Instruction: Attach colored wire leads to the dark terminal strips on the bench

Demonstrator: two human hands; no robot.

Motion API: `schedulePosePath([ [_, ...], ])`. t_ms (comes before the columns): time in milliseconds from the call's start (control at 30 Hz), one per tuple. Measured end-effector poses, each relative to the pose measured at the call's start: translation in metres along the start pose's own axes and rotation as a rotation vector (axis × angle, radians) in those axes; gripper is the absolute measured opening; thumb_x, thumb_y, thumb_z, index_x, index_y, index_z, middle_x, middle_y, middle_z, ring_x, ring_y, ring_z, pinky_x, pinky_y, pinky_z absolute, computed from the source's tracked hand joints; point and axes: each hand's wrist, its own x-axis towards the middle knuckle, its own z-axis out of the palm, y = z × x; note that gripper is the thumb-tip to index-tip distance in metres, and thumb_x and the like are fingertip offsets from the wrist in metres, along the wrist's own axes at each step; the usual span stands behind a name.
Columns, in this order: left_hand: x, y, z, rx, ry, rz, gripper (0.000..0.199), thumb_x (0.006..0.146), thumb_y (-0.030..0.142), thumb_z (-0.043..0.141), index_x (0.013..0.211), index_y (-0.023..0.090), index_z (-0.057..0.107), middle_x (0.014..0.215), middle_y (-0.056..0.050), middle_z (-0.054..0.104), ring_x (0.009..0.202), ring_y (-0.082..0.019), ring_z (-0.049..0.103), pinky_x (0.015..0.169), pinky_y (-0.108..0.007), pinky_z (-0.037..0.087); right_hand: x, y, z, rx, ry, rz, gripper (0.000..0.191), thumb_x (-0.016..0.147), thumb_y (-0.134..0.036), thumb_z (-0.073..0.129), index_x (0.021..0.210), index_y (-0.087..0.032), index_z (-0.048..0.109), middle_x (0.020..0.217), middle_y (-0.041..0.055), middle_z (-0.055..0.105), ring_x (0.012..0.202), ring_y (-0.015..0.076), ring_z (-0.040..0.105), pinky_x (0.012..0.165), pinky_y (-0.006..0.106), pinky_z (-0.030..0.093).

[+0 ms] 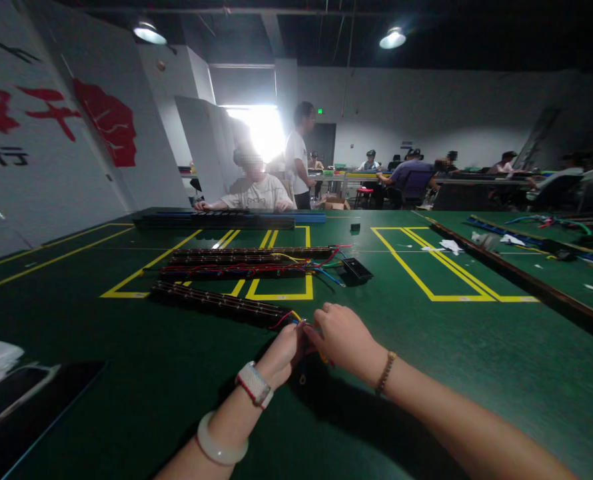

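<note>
A long dark strip with rows of small shiny parts lies on the green table, its near right end trailing coloured wires. Around those wires, close to the strip's end, my left hand is closed in a pinch. My right hand meets it from the right, thumb and fingers pinched at the same spot. A wire with a ring terminal hangs below the fingers. Exactly what sits between the right fingertips is hidden. Behind lie several similar strips with red, blue and green wires and a small black box.
Yellow tape marks rectangles on the table. A long dark bar runs along the right, near white scraps. Dark and blue rails lie at the far edge, before a seated person. A dark flat panel lies left.
</note>
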Motion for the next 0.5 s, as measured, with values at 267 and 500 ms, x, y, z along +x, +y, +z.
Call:
schedulePosePath([
  [267,0.001,-0.004,-0.004,0.061,-0.01,0.022,0.022,0.092,0.028,0.044,0.087,0.009,0.053,0.079,-0.008,0.061,0.066,-0.013,0.057,0.066,-0.025,0.044,0.003,0.014,0.01,-0.039,-0.206,0.056,0.03,0.086,-0.036,0.047,0.083,-0.014,0.068,0.077,0.0123,0.064,0.072,0.027,0.063,0.061,0.034,0.047],
  [500,0.0,0.004,0.001,0.15,0.105,-0.042,0.025,0.093,0.031,0.042,0.089,0.008,0.051,0.067,-0.002,0.051,0.052,-0.007,0.048,0.052,-0.02,0.038,0.018,0.043,0.013,-0.083,-0.08,0.199,0.026,0.086,-0.038,0.053,0.084,-0.016,0.066,0.083,0.0099,0.064,0.077,0.0248,0.062,0.062,0.032,0.044],
])
